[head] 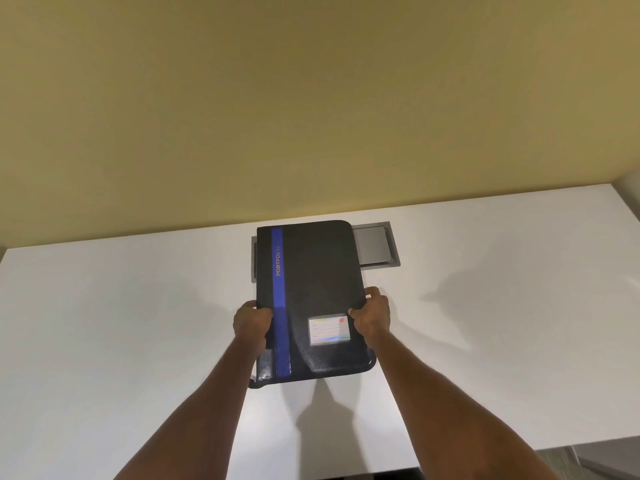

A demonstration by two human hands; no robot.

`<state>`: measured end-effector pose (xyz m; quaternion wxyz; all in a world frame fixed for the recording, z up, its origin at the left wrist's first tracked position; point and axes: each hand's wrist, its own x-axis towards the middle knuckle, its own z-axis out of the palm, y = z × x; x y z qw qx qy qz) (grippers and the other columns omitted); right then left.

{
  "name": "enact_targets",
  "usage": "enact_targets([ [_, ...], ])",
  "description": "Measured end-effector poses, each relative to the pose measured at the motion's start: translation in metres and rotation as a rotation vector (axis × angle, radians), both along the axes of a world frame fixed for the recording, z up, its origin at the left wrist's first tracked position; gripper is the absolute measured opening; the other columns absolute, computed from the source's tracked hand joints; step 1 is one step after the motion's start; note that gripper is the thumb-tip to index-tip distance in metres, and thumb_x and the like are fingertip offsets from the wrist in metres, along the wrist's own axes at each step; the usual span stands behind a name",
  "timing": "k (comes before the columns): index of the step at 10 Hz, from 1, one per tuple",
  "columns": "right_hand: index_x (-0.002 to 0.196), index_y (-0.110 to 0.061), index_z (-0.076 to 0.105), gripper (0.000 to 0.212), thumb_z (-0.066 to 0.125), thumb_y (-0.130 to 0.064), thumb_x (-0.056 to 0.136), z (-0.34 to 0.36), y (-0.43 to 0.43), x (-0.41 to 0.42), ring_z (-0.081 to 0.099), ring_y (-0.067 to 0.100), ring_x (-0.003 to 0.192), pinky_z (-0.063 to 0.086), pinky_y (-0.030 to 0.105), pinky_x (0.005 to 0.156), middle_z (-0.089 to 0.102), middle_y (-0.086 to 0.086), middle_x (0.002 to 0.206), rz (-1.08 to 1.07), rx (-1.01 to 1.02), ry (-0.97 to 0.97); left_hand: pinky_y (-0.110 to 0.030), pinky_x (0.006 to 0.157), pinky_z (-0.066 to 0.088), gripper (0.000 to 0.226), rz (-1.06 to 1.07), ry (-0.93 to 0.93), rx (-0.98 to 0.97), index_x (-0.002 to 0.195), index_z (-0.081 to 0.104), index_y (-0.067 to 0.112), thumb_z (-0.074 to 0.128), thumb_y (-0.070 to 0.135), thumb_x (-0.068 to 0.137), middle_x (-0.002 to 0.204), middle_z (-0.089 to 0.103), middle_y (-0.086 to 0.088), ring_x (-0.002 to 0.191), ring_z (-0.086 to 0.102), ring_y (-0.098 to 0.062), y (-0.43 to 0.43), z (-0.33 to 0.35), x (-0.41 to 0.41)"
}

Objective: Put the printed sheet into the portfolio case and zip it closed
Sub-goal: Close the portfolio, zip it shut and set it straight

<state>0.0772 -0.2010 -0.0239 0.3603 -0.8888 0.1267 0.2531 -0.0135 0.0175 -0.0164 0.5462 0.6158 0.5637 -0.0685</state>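
While both arms reach forward over the white table [121, 323], the person holds the portfolio case [318, 271] between the two hands. The left hand [251, 322] grips the left edge, its fingers [261, 315] curled closed over the cover beside the blue stripe [280, 306]. The right hand [372, 315] grips the right edge, the fingers closed around it and the thumb pressed on the cover near the small label card [329, 329]. The case is shut, black, with the cover facing up, and its near end seems lifted a little above the table, because a shadow lies under it. Its far end covers part of a grey metal hatch [375, 245] set into the table, close to the yellow wall [311, 98]. The printed sheet I cannot see anywhere.
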Motion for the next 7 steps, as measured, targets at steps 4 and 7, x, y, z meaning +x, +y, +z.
enact_targets([
  [4,0.134,-0.013,0.047,0.05,0.068,-0.016,0.089,0.0,-0.002,-0.015,0.055,0.031,0.124,0.051,0.045,0.103,0.054,0.009,0.134,0.158,-0.102,-0.072,-0.054,0.096,0.058,0.024,-0.161,0.084,0.185,0.117,0.066,0.004,0.061,0.016,0.097,0.117,0.069,-0.018,0.105,0.067,-0.041,-0.008,-0.016,-0.015],
  [7,0.153,-0.018,0.034,0.056,0.051,-0.029,0.101,0.011,-0.011,-0.061,0.04,0.023,0.141,0.035,0.036,0.118,0.04,0.002,0.156,0.513,-0.191,-0.284,-0.053,0.114,0.043,0.041,-0.422,0.043,0.621,0.139,0.051,0.0,0.055,0.017,0.101,0.15,0.048,-0.021,0.14,0.043,-0.04,-0.051,-0.019,-0.057],
])
